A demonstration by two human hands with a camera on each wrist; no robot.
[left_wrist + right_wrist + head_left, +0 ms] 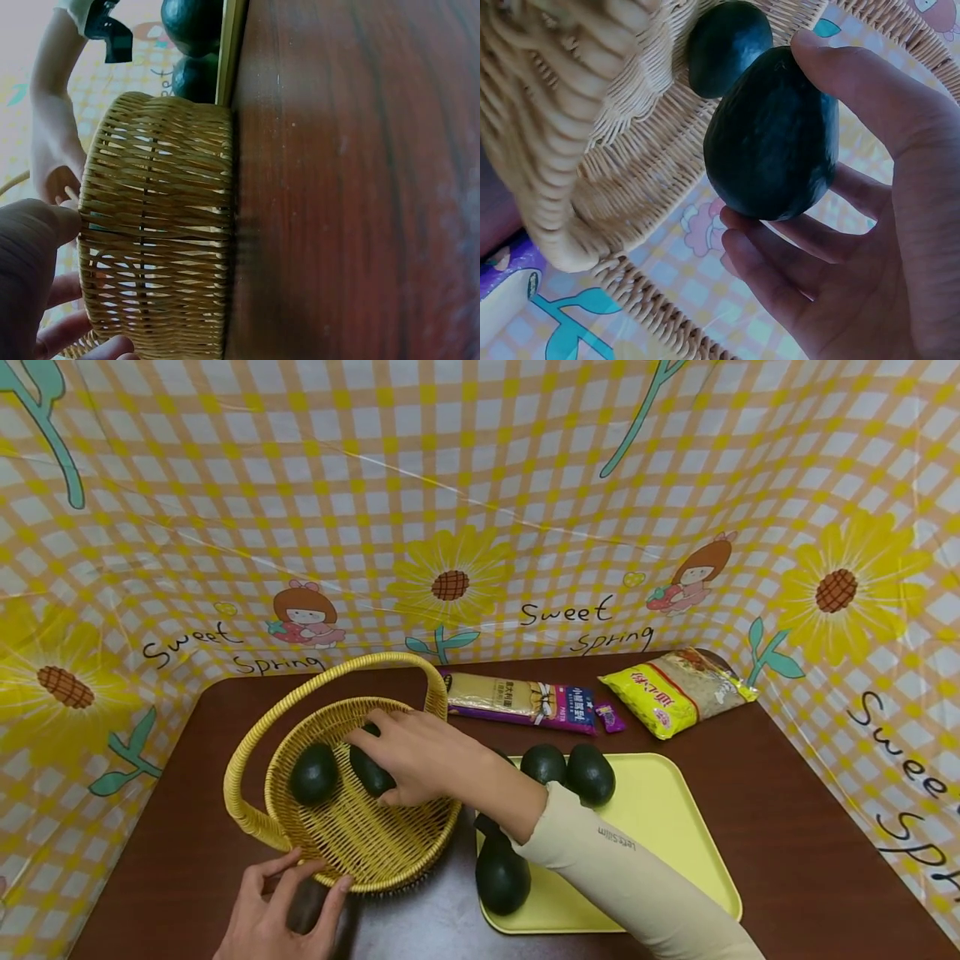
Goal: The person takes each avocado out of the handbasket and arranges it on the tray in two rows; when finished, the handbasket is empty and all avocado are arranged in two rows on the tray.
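My right hand reaches into the yellow wicker basket and holds a dark green avocado, thumb on one side and fingers round the other. Beside it in the basket lies a second avocado. My left hand touches the near rim of the basket with thumb and fingers spread; the left wrist view shows the thumb at the rim. Several avocados sit on the yellow tray, one of them near its front left corner. My right forearm partly covers the others.
Behind the basket and tray lie a pasta packet, a small purple wrapped sweet and a yellow bag. The basket's tall handle arches over its back left side. A checked cloth surrounds the brown table.
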